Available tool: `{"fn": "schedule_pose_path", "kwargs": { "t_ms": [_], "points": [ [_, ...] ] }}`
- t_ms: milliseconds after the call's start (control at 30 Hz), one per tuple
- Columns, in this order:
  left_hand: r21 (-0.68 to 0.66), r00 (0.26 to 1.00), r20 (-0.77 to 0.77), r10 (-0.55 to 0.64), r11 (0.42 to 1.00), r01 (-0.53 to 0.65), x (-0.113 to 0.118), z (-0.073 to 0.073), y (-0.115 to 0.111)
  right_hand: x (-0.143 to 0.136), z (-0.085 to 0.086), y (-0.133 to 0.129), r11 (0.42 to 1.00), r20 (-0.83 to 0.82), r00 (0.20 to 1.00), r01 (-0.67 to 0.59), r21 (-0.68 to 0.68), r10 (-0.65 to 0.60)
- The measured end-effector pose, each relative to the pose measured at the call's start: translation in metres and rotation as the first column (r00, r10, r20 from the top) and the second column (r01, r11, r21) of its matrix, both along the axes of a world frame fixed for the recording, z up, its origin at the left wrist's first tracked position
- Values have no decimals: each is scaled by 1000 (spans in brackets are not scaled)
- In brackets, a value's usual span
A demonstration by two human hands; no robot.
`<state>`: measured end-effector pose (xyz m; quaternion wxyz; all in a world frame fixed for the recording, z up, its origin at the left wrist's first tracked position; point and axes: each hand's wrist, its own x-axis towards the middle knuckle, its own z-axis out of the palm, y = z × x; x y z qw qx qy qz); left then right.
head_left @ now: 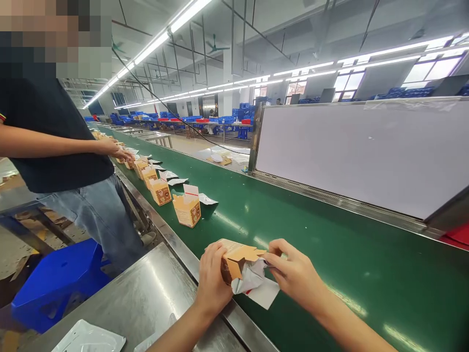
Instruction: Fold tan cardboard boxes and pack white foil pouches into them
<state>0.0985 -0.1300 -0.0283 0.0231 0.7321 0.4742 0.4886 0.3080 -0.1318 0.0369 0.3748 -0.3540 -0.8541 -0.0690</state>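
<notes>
Tilted on its side over the near edge of the green conveyor belt is an orange-brown carton with its flaps open. My left hand is wrapped around the carton's left side. A silver foil pouch sits part-way in the carton's mouth, above a white flap with a red strip. My right hand pinches at the pouch and the flap edge beside it; the fingertips are partly hidden. The nearest standing carton is open, with another foil pouch lying next to it.
Several open cartons and pouches line the green belt farther left. A co-worker stands there, hands over the cartons. A blue stool and a steel table with a white pouch are nearby. A white panel borders the far side.
</notes>
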Motion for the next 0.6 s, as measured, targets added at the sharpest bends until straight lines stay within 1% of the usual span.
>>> {"fn": "schedule_pose_path", "kwargs": {
  "t_ms": [33,67,100,133,167,200,233,267,300,333,400,467,500,533,600],
  "points": [
    [41,999,-42,16,999,-14,3,-1,-2,-5,-1,-4,995,40,997,55,81,-59],
    [59,997,-69,21,998,-17,5,-2,-4,-9,-2,-8,988,65,992,95,125,-104],
    [62,997,-80,17,998,-12,8,-2,-6,-13,-2,-14,988,83,989,109,110,-119],
    [61,997,-80,7,998,-2,10,-1,-7,-17,1,-19,995,97,990,98,29,-101],
    [59,997,-83,-9,998,14,12,0,-8,-19,4,-25,990,103,993,71,-121,-59],
    [55,996,-88,-27,998,32,15,3,-10,-21,9,-30,950,103,995,34,-310,-2],
    [44,995,-95,-45,998,49,18,5,-11,-21,14,-35,869,95,994,0,-495,54],
    [26,993,-102,-66,997,69,20,7,-13,-22,19,-39,772,87,992,-17,-636,94],
    [5,990,-109,-86,996,87,24,9,-15,-22,24,-42,693,95,989,-10,-720,112],
    [-16,988,-114,-104,995,102,27,11,-17,-23,27,-43,655,123,986,20,-755,112],
    [-62,986,-100,-131,990,125,33,12,-20,-26,30,-42,653,202,977,113,-749,63],
    [-122,985,-61,-162,980,154,37,13,-21,-30,29,-37,640,231,973,171,-749,11],
    [-154,984,-36,-173,974,166,38,13,-22,-31,28,-35,615,197,980,160,-772,-8],
    [-181,983,-15,-181,968,175,38,14,-21,-32,28,-33,577,118,993,104,-810,-14],
    [-207,984,3,-179,962,176,40,16,-22,-28,27,-35,503,-108,994,-100,-859,13]
  ]
}}
